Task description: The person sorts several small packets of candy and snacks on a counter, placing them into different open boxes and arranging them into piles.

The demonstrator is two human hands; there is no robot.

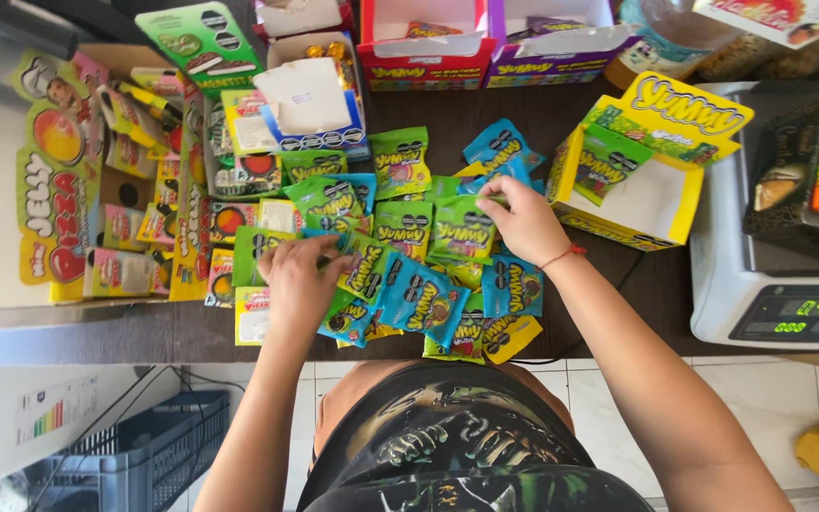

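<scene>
Both hands are working a heap of sachets (409,275) on the desk (523,118): the left hand (300,280) is pressing flat on them, fingers spread, while the right hand (521,220) is pinching 1 green sachet (464,230) by its edge. These packets look light, crinkly and slippery, best gripped at a sealed edge. Farther off, a yellow box (642,190) is lying open.

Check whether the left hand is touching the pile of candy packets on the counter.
Touching. The head view shows the left hand lying flat on the pile of candy packets, fingers pressed onto green and blue ones.
</scene>
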